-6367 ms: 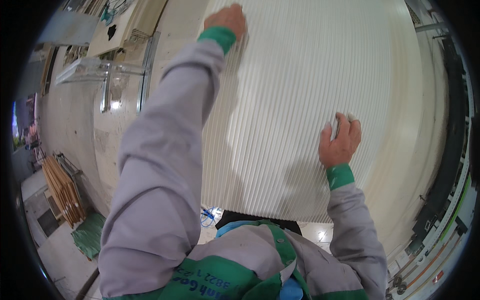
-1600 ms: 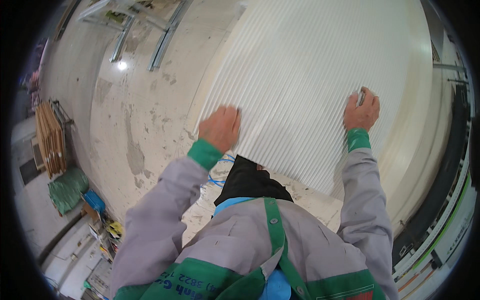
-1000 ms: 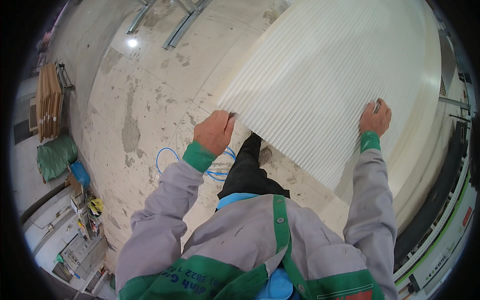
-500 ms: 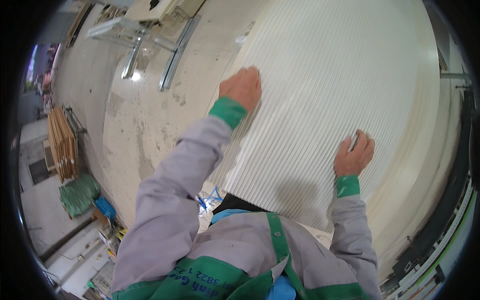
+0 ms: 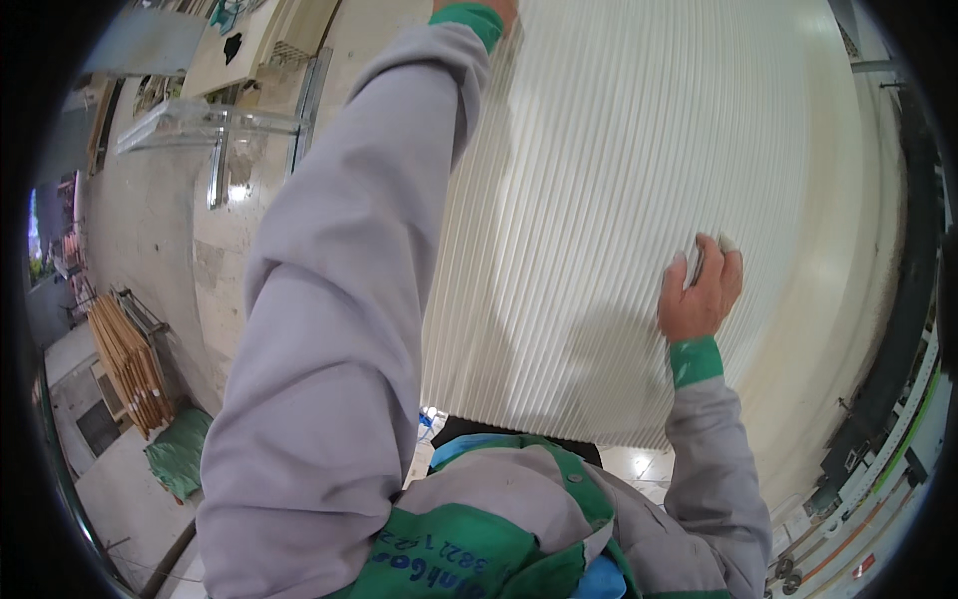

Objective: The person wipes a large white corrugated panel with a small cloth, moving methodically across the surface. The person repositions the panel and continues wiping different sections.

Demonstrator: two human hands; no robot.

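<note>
White ribbed sheet (image 5: 599,250) underlies half-curled, parted right fingers (image 5: 711,265).

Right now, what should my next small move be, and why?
I'd probably draw the left hand back a little toward you and leave the right hand over the ribbed pale sheet. The left arm is stretched far forward, its hand mostly cut off by the picture's top edge, while the right hand is in full view.
</note>
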